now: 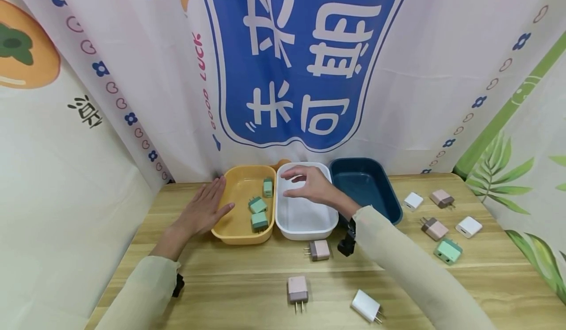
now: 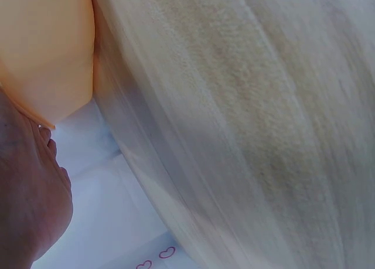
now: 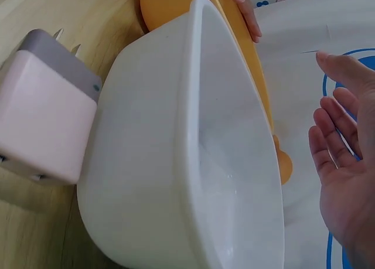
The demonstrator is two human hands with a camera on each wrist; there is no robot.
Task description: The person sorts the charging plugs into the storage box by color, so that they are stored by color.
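My left hand (image 1: 202, 209) rests along the left rim of the yellow bin (image 1: 239, 185), its fingers straight and the thumb reaching over the edge. Inside that bin lie several green charger plugs (image 1: 259, 221), towards its right side. Over the white bin (image 1: 305, 222) hovers my right hand (image 1: 311, 185), fingers loosely bent and thumb apart, holding nothing. The right wrist view shows that hand (image 3: 345, 146) with a gap between thumb and fingers. A pink charger plug (image 1: 319, 250) lies just in front of the white bin, and looms large as a pink plug (image 3: 50, 105) in the right wrist view.
A dark blue bin (image 1: 364, 180) stands right of the white one. Another pink plug (image 1: 297, 289) and a white plug (image 1: 366, 306) lie near the front. Pink, white and green plugs (image 1: 448, 251) are scattered at the right. A printed curtain (image 1: 398, 99) hangs behind.
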